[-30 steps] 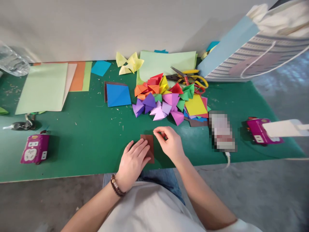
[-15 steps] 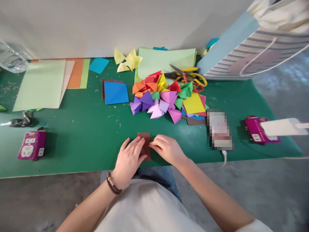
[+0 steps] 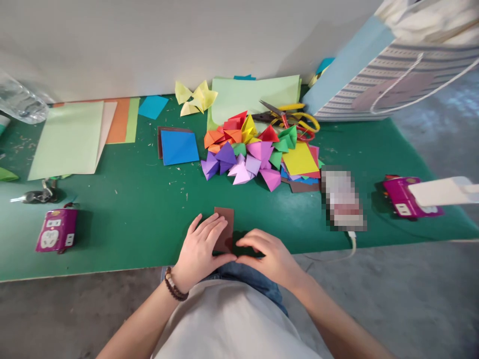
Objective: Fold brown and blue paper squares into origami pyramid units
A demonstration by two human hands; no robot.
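A brown sheet of paper (image 3: 226, 230), a narrow upright rectangle, lies flat on the green table close to its front edge. My left hand (image 3: 204, 243) rests over the paper's left part with its fingers spread out, the thumb reaching across the near end. Just right of the paper is my right hand (image 3: 267, 254), thumb and fingers apart with nothing between them; its thumb tip is close to the left thumb tip. Farther back lie a blue paper square (image 3: 179, 147) on brown ones and a heap of folded colored paper pieces (image 3: 243, 144).
Scissors (image 3: 286, 117) lie behind the heap near a striped paper bag (image 3: 374, 75). A phone (image 3: 343, 197) with a cable is at the right. Purple power adapters stand on both sides (image 3: 58, 229). Larger paper sheets (image 3: 67, 137), keys (image 3: 39, 194) and a plastic bottle (image 3: 24, 102) are at the left.
My right hand has come nearer to me along the paper's right edge, and its pinched fingers have spread. My left hand stays on the paper, its thumb now lower and farther right.
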